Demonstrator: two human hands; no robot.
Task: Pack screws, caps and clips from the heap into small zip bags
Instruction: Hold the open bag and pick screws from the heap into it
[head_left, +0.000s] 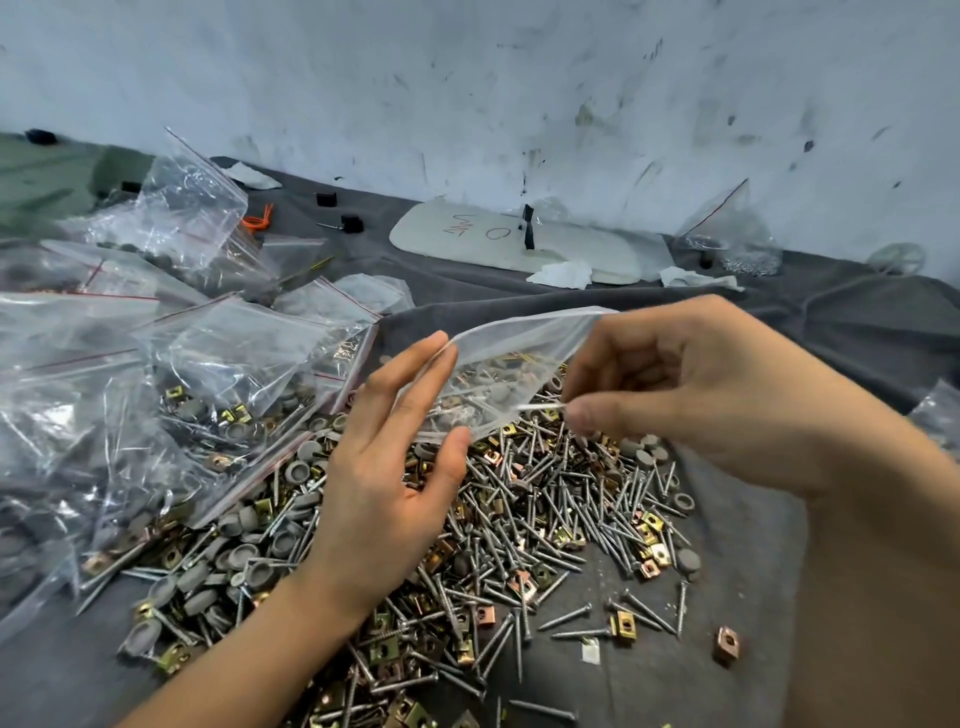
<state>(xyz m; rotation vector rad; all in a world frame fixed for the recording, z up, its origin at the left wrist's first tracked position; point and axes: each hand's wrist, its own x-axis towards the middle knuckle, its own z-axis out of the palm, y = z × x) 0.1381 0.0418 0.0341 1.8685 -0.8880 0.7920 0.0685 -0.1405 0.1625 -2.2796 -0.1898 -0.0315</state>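
Observation:
A small clear zip bag (511, 358) hangs above the heap of screws, grey caps and brass clips (519, 525) on the dark cloth. My right hand (696, 395) pinches the bag's mouth, with curled fingers on the upper rim and the thumb and forefinger on the white zip strip. My left hand (395, 467) is at the bag's left edge, palm toward it. Its fingers are straight and touch the plastic, and the thumb tip meets the lower corner. Caps and screws show through the bag; I cannot tell whether they lie inside it or behind it.
Several filled zip bags (171, 395) are piled at the left, overlapping the heap. A white board (519, 244) with red writing lies near the stained wall, with crumpled tissue beside it. Another bag (727, 234) stands at the back right. Loose clips (727, 644) lie at the right front.

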